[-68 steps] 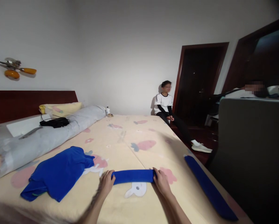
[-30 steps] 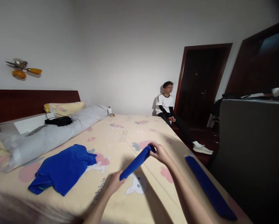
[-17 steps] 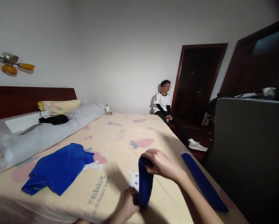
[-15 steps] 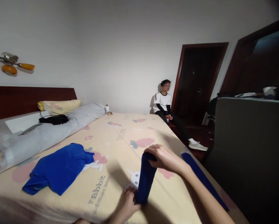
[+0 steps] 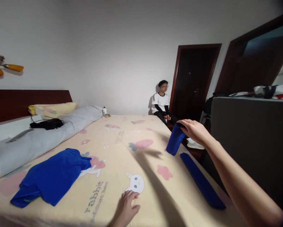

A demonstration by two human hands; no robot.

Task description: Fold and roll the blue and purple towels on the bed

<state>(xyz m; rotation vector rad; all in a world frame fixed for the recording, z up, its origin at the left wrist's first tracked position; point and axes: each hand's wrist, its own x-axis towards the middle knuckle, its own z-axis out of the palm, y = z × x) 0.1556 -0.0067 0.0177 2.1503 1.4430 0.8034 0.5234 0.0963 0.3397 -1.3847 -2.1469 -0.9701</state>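
My right hand [image 5: 192,130] grips the top end of a folded blue cloth [image 5: 175,141], which hangs upright near the bed's right edge. Just below it, a long folded blue strip of cloth [image 5: 200,179] lies along that edge. My left hand [image 5: 129,205] is open, holding nothing, low over the bedsheet beside the printed white rabbit face; whether the fingers touch the sheet I cannot tell. Farther left, a crumpled blue garment [image 5: 53,176] is spread loosely on the bed.
A patterned cream sheet [image 5: 120,138] covers the bed. Along the headboard side lie a grey rolled quilt [image 5: 84,119], a black item [image 5: 46,123] and a yellow pillow [image 5: 58,109]. A person [image 5: 161,99] sits at the far corner. A dark grey panel [image 5: 250,138] stands at right.
My right hand has carried the folded blue cloth away from me and to the right, toward the bed's edge. My left hand has let go of its lower end. The view has shifted slightly right.
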